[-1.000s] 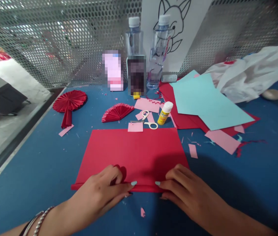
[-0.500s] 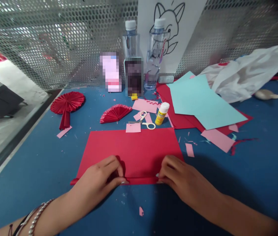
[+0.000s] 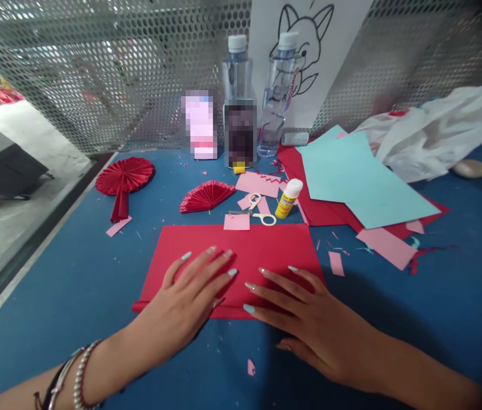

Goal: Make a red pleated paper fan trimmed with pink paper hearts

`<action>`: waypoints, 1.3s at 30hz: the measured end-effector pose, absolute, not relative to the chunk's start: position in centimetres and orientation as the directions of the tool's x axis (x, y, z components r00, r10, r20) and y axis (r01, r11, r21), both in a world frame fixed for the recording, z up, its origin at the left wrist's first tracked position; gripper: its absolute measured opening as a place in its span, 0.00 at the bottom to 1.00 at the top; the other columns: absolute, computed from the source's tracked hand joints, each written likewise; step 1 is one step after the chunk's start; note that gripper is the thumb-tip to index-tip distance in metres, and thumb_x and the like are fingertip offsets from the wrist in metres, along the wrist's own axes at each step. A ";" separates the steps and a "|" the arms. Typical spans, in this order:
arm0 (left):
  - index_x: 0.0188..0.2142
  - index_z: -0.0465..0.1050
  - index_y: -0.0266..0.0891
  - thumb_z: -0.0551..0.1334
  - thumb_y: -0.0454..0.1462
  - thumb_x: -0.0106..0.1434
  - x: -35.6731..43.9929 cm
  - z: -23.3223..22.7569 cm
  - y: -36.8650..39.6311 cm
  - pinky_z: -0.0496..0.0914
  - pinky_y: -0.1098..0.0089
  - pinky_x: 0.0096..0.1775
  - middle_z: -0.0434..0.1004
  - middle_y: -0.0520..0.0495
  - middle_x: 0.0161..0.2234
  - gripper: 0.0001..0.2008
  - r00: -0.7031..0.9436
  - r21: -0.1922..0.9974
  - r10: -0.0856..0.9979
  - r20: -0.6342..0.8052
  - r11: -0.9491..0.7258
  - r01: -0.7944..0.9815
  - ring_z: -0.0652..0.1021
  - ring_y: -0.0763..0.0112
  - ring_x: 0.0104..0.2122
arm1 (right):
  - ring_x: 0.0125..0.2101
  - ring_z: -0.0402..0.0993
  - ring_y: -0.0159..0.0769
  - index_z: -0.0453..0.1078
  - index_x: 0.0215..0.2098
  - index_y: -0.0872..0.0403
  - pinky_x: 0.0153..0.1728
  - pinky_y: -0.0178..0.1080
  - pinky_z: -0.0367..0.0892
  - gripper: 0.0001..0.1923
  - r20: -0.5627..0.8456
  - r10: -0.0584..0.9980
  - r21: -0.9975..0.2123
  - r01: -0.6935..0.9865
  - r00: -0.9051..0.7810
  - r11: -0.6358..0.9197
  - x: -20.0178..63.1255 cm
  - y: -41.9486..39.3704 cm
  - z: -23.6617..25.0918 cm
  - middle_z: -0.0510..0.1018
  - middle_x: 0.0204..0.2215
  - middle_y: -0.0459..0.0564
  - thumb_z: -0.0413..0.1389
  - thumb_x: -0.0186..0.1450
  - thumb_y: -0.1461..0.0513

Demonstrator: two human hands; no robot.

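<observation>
A red paper sheet (image 3: 241,250) lies flat on the blue table (image 3: 74,285), its near edge folded into a narrow strip. My left hand (image 3: 189,302) rests on the sheet's near left part with fingers spread flat. My right hand (image 3: 304,319) lies beside it, fingers spread, pressing the near middle of the sheet. Neither hand grips anything.
Beyond the sheet lie scissors (image 3: 255,212), a glue bottle (image 3: 288,197), pink scraps (image 3: 236,222) and two red pleated fans (image 3: 123,176) (image 3: 206,196). Light blue paper (image 3: 360,182) and red sheets lie at right, a white plastic bag (image 3: 437,131) behind. Two water bottles (image 3: 277,97) stand by the mesh wall.
Both hands were pinching the folded near edge; now they have opened and lie flat on the sheet, fingers spread further up the paper.
</observation>
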State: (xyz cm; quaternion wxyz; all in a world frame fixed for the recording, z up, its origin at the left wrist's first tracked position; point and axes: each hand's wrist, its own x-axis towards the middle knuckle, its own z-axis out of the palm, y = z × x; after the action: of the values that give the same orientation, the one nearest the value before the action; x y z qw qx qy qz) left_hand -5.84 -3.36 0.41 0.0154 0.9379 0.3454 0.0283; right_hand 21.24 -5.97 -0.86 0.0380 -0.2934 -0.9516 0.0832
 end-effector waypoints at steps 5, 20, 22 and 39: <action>0.61 0.50 0.35 0.49 0.43 0.66 -4.1 1.2 -6.1 0.45 0.62 0.60 0.50 0.46 0.62 0.26 0.940 0.131 0.341 -0.030 -0.930 0.342 0.51 0.63 0.62 | 0.62 0.37 0.43 0.44 0.63 0.46 0.55 0.53 0.43 0.26 -0.015 0.562 -0.176 0.556 -0.827 0.812 21.3 -5.9 -0.8 0.46 0.63 0.40 0.40 0.68 0.53; 0.63 0.38 0.40 0.51 0.44 0.65 -13.2 0.4 -7.8 0.57 0.58 0.57 0.41 0.48 0.64 0.32 0.709 0.014 0.683 -0.174 -0.718 0.696 0.53 0.60 0.61 | 0.62 0.38 0.38 0.35 0.64 0.44 0.58 0.49 0.37 0.29 -0.018 0.560 -0.124 0.558 -0.828 0.821 21.2 -5.9 -0.7 0.42 0.64 0.38 0.40 0.68 0.53; 0.63 0.38 0.40 0.51 0.45 0.65 -14.4 0.2 -8.2 0.56 0.56 0.57 0.41 0.47 0.64 0.32 0.668 -0.026 0.723 -0.178 -0.682 0.731 0.53 0.59 0.61 | 0.62 0.38 0.38 0.36 0.64 0.44 0.59 0.49 0.34 0.28 -0.021 0.560 -0.131 0.557 -0.828 0.820 21.2 -6.0 -0.5 0.43 0.64 0.38 0.40 0.68 0.54; 0.63 0.40 0.42 0.53 0.46 0.63 -14.9 -0.3 -8.8 0.61 0.56 0.55 0.44 0.46 0.63 0.33 0.665 -0.030 0.740 -0.095 -0.670 0.741 0.58 0.58 0.59 | 0.62 0.36 0.32 0.50 0.61 0.60 0.61 0.46 0.28 0.25 0.129 0.256 -0.376 0.191 -0.958 0.907 11.7 -3.2 -0.2 0.50 0.62 0.50 0.38 0.68 0.57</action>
State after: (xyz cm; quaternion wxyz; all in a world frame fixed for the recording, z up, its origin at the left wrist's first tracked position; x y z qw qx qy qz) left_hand -14.92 -8.78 -0.30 0.0059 0.9125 0.4060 -0.0496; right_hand 11.69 -3.15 -0.22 0.0881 -0.1150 -0.9724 0.1828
